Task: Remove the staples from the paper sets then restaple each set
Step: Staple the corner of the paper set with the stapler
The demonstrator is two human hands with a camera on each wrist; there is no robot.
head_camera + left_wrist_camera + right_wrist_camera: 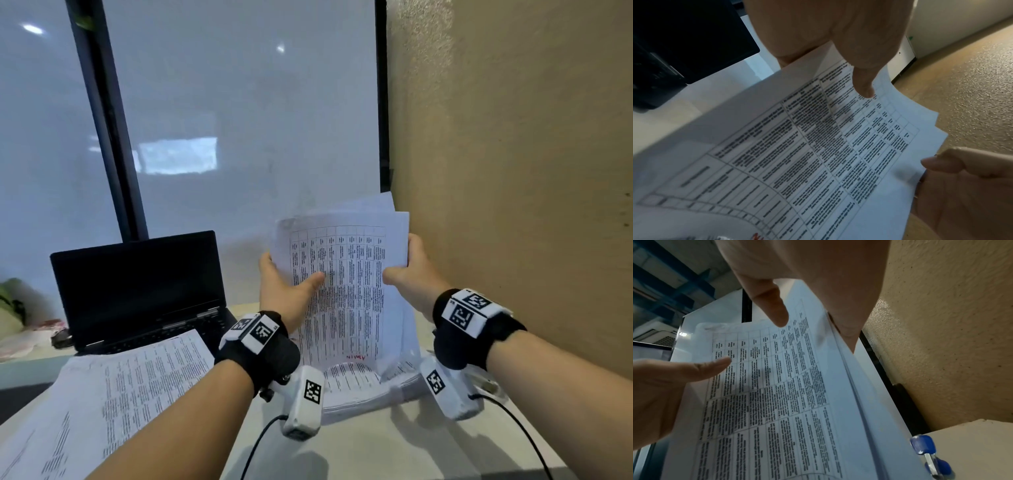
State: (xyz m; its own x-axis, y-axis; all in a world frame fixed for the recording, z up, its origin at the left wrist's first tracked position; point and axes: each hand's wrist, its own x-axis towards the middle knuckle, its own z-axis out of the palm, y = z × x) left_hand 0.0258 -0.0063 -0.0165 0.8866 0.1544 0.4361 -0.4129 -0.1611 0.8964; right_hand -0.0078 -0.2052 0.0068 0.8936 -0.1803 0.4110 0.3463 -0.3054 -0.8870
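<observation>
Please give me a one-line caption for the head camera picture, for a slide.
Both hands, left and right, hold a paper set upright beside an open laptop.

The head view looks forward and down from above and behind both forearms toward the frosted glass partition (239, 120) at twelve o'clock, while each wrist view sits close under its own palm, all three sharing the white printed paper set with table grid (342, 291) (818, 154) (777, 394).
</observation>
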